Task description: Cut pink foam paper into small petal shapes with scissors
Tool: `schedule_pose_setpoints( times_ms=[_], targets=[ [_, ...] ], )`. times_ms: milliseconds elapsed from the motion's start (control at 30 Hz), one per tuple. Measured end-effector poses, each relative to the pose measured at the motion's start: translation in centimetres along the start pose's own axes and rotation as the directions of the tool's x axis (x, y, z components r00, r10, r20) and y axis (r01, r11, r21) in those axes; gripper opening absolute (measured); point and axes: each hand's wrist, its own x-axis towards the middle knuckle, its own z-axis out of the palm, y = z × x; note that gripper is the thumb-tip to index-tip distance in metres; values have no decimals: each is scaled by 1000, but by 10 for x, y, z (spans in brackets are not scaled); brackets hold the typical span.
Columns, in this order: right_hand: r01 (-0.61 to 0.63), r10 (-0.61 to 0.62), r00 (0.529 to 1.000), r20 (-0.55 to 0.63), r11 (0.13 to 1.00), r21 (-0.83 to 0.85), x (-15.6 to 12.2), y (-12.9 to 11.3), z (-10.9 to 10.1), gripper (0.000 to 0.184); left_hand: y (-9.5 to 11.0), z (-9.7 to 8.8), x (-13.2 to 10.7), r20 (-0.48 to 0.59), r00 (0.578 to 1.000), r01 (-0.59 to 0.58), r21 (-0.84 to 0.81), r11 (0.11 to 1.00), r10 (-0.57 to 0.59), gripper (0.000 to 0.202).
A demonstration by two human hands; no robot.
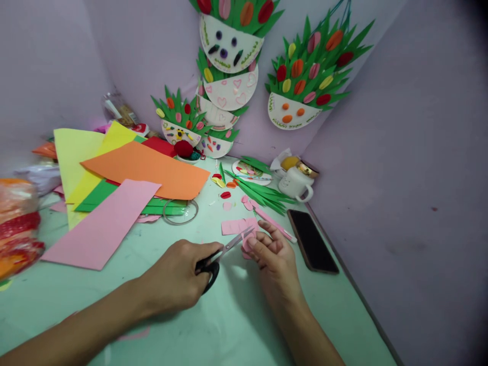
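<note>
My left hand (181, 277) is closed around the black handles of a pair of scissors (210, 264). The scissors' blades point up and right and reach a small pink paper piece (247, 243). Between thumb and fingers, my right hand (274, 254) pinches that pink piece. Just behind it lies a pink paper strip (232, 226) on the table. A pink pen-like stick (276, 223) rests beyond my right fingertips. Small cut petals, among them a red one (225, 194) and a pale pink one (227, 206), lie farther back.
Coloured sheets, with a pink sheet (107, 223) and an orange sheet (152, 170) on top, are piled at left. A phone (311, 241) and a white mug (295, 183) stand along the right wall. Green paper leaves (263, 192) lie at the back. Paper flower baskets (293, 112) hang above.
</note>
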Motion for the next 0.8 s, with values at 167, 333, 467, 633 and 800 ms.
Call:
schedule_pose_setpoints(
  times_ms=[167, 333, 467, 633, 800],
  targets=[
    [7, -7, 1000, -5, 1000, -6, 1, 1, -1, 46, 1, 0, 0, 18, 1000, -6, -27, 1000, 6, 20],
    [0, 0, 1000, -9, 1000, 0, 1, 0, -1, 47, 1, -1, 1, 11, 1000, 4, -13, 1000, -4, 20],
    [4, -4, 1000, -29, 1000, -5, 1, 0, -3, 48, -1, -2, 0, 5, 1000, 21, 33, 999, -22, 16],
    [-5, 6, 1000, -17, 999, 36, 1, 0, -2, 49, -5, 1, 0, 7, 1000, 9, -48, 999, -8, 19],
    [-32, 35, 999, -29, 996, 89, 1, 1, 1, 50, -7, 4, 2, 15, 1000, -16, -113, 993, 18, 17]
  ],
)
